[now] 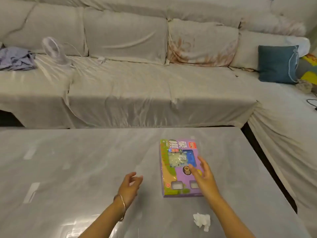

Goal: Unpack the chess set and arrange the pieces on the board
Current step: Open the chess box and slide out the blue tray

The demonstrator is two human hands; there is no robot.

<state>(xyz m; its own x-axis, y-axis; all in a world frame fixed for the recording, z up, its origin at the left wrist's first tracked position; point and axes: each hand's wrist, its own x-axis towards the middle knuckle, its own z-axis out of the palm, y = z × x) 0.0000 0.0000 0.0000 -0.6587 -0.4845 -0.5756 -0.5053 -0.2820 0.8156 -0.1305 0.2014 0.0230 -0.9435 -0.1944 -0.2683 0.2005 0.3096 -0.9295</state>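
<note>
Two bare hands are over the glossy grey table point(68, 169) and neither has a grip on anything. The purple cardboard chess set box point(178, 170), with a clear window on its front, lies flat and face up on the tabletop, toward one o'clock from the person, its printed title at the far end. The right hand point(204, 177) is at the box's three o'clock edge, fingers straight and spread, thumb reaching in over the printed front; whether the palm actually touches the cardboard I cannot tell. The left hand point(130, 186) is out at eight o'clock of the box, apart from it, fingers loosely curled and holding nothing, with a thin gold bangle point(122, 206) round the wrist. Down at five o'clock of the box, near the right forearm, a crumpled white tissue point(202, 220) sits on the table. Beyond the table at twelve o'clock runs the long sofa draped in off-white sheeting point(137, 83), with a small white fan point(54, 52) and a striped bluish cloth point(15, 58) at ten o'clock, and a teal square cushion point(277, 64) at two o'clock.
</note>
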